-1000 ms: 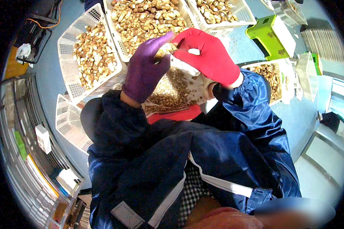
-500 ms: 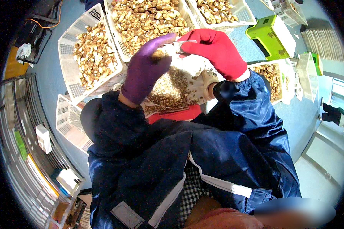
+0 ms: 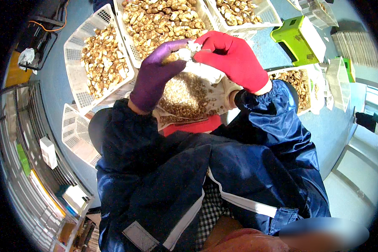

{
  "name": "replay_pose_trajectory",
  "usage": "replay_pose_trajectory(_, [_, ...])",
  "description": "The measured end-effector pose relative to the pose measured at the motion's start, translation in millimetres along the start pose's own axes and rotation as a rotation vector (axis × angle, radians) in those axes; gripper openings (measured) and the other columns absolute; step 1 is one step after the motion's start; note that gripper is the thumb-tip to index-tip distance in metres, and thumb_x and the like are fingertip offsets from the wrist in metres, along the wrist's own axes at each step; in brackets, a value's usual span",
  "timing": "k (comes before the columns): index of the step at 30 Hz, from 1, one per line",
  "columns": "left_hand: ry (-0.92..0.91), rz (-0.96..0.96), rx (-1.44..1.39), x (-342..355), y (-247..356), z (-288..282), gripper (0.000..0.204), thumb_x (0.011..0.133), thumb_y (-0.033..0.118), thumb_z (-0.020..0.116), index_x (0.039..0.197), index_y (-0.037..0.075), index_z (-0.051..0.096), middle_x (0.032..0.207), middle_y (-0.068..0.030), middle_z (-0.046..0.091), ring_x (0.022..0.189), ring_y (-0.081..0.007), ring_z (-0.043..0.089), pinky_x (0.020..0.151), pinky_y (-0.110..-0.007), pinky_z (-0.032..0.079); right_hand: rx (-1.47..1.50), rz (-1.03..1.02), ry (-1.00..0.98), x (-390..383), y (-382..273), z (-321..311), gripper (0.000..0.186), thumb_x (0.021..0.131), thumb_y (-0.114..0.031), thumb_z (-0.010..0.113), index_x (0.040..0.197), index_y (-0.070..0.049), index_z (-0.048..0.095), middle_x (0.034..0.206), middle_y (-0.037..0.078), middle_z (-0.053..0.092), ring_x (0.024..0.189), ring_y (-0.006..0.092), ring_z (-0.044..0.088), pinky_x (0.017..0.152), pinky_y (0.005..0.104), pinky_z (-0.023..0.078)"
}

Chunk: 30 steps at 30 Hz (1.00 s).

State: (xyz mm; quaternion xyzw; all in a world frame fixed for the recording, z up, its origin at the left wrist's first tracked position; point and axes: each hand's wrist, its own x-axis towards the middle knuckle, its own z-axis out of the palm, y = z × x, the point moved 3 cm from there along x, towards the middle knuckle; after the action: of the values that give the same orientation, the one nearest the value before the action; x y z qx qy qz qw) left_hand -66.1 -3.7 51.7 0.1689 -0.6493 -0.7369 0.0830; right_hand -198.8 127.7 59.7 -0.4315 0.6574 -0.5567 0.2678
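L hand (image 3: 155,75) had grip curled part-closed round mushroom (image 3: 173,56), over far edge of pale sheet (image 3: 209,72); R hand (image 3: 238,59) pinched, contents unclear. Steady L hold prob. helped.

Count one purple-gloved left hand (image 3: 152,77), one red-gloved right hand (image 3: 240,62), one held brown-and-white mushroom (image 3: 171,58), at least four mushroom-filled white perforated plastic crates (image 3: 74,69), one large lime-green plastic stool (image 3: 288,34).
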Motion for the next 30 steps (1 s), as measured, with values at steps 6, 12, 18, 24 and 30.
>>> replay_pose_trajectory(6, [-0.028,0.065,-0.061,1.8,1.9,3.0,0.043,0.083,0.006,0.061,0.125,0.000,0.055,0.123,-0.0072,0.057,0.113,-0.0141,0.052,0.098,-0.028,0.040,0.106,0.106,-0.006,2.7,3.3,-7.9,0.024,0.082,-0.020,0.072,0.098,-0.002,0.068,0.078,0.002,0.065,0.075,0.0074,0.060,0.069,0.0221,0.048])
replay_pose_trajectory(12, [-0.025,0.111,0.077,4.8,-2.3,-1.5,0.052,0.082,0.009,0.060,0.132,0.002,0.049,0.132,-0.0095,0.052,0.120,-0.0181,0.049,0.102,-0.031,0.039,0.084,0.056,-0.005,-2.0,-0.5,-2.3,0.027,0.081,-0.019,0.074,0.101,-0.002,0.066,0.084,0.002,0.065,0.077,0.0065,0.059,0.069,0.0225,0.048])
replay_pose_trajectory(18, [-0.005,0.230,0.188,3.1,8.5,2.9,0.053,0.080,0.001,0.064,0.131,0.003,0.050,0.132,-0.0091,0.052,0.122,-0.0176,0.048,0.101,-0.029,0.039,0.102,0.097,-0.064,0.3,-0.9,-9.6,0.024,0.080,-0.017,0.074,0.097,-0.002,0.064,0.084,0.001,0.064,0.075,0.0063,0.057,0.067,0.0228,0.047])
replay_pose_trajectory(24, [0.001,0.504,0.512,3.8,9.2,1.5,0.061,0.076,-0.004,0.064,0.135,0.006,0.048,0.124,-0.0113,0.054,0.116,-0.0211,0.052,0.095,-0.029,0.045,-0.054,0.033,-0.081,0.5,-3.6,-7.3,0.018,0.084,-0.019,0.069,0.086,-0.001,0.065,0.080,-0.001,0.064,0.074,0.0052,0.056,0.067,0.0233,0.046])
replay_pose_trajectory(30, [-0.034,0.544,0.608,3.6,17.7,4.9,0.069,0.073,-0.006,0.063,0.138,0.009,0.045,0.117,-0.0127,0.055,0.109,-0.0236,0.055,0.084,-0.030,0.050,0.000,0.061,-0.142,-1.4,-5.3,-5.1,0.015,0.080,-0.018,0.071,0.081,-0.003,0.066,0.076,0.003,0.064,0.080,0.0112,0.060,0.071,0.0270,0.047])
